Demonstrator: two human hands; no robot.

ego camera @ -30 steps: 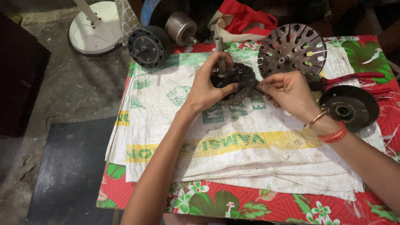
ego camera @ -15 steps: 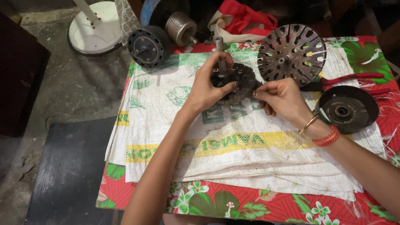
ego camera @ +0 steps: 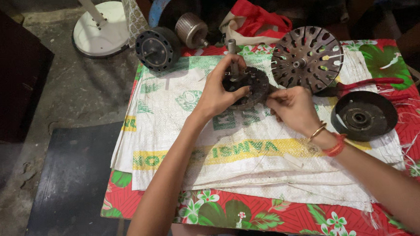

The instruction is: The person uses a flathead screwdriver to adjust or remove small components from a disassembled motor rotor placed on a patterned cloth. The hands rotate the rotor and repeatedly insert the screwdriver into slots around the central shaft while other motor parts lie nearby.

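Observation:
My left hand (ego camera: 219, 90) grips a dark round motor core (ego camera: 249, 85) with a metal shaft sticking up from it, and holds it on a white woven sack (ego camera: 211, 146). My right hand (ego camera: 292, 107) is at the core's right edge with its fingertips pinched together against it; what they pinch is too small to make out. A gold bangle and a red band sit on the right wrist. The sack lies over a red floral cloth (ego camera: 244, 217) that covers the table.
A slotted round metal plate (ego camera: 307, 59) lies behind the right hand. A dark round cover (ego camera: 363, 115) rests at the right, a red-handled tool (ego camera: 371, 82) behind it. Another dark housing (ego camera: 156, 48), a ribbed metal cylinder (ego camera: 190, 30), a red bag (ego camera: 257, 18) and a white fan base (ego camera: 101, 29) stand beyond.
My right hand has shifted slightly left and toward the core's edge. The left hand keeps its grip on the core, which stays in place.

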